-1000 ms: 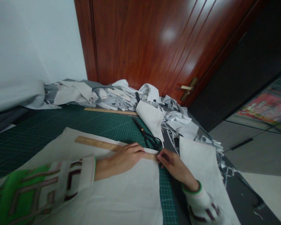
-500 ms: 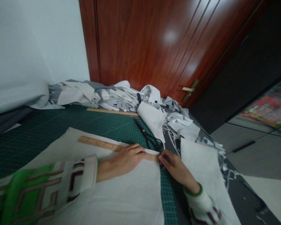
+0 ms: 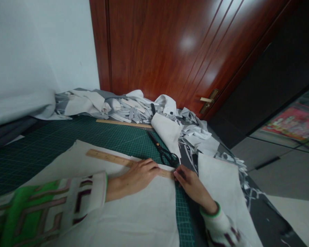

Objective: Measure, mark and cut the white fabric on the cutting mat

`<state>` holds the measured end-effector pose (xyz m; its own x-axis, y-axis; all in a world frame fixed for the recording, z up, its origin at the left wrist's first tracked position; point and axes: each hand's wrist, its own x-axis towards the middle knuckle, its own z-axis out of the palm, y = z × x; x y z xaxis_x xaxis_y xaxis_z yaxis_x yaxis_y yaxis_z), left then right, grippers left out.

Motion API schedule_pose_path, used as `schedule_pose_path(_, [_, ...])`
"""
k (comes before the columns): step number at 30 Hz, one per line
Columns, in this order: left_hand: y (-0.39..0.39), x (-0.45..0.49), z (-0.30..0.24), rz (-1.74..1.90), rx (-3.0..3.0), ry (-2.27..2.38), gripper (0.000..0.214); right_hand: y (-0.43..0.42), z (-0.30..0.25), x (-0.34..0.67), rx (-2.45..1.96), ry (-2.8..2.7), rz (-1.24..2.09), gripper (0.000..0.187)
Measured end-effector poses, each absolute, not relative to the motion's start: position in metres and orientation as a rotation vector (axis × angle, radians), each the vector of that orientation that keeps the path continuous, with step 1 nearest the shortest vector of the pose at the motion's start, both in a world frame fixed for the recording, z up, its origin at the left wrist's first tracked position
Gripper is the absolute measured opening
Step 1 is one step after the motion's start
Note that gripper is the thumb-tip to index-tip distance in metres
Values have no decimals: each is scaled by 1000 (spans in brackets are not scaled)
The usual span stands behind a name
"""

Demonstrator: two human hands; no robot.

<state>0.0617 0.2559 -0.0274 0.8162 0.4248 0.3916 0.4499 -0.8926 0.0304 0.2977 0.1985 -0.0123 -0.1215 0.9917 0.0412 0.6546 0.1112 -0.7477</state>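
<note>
A wooden ruler point(image 3: 110, 157) lies slantwise along the far edge of an off-white cloth point(image 3: 144, 212). My left hand point(image 3: 144, 173) holds the ruler down against the cloth, its fingers close together and bent over the wood. At the ruler's right end, by the cloth's corner, my right hand point(image 3: 189, 180) is closed in a pinch. What sits between those fingertips is hidden. Black-handled scissors point(image 3: 161, 149) rest just beyond both hands, blades pointing away to the left.
Under the cloth is a green gridded cutting mat point(image 3: 115, 137). A second wooden ruler point(image 3: 123, 123) lies at its far edge, before a heap of fabric scraps point(image 3: 134, 108). Another off-white cloth piece point(image 3: 218, 171) lies right of my right hand. A wooden door point(image 3: 157, 44) stands behind.
Both hands stay at the ruler, with at most a tiny shift. The view has moved very slightly; ruler, cloth and scissors lie as before.
</note>
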Motion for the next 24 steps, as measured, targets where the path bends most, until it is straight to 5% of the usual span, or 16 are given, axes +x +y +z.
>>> schedule_pose_path(24, [253,63,-28,-582,-2917,-778,15,201,-20,298,-1614,-1686,824,32])
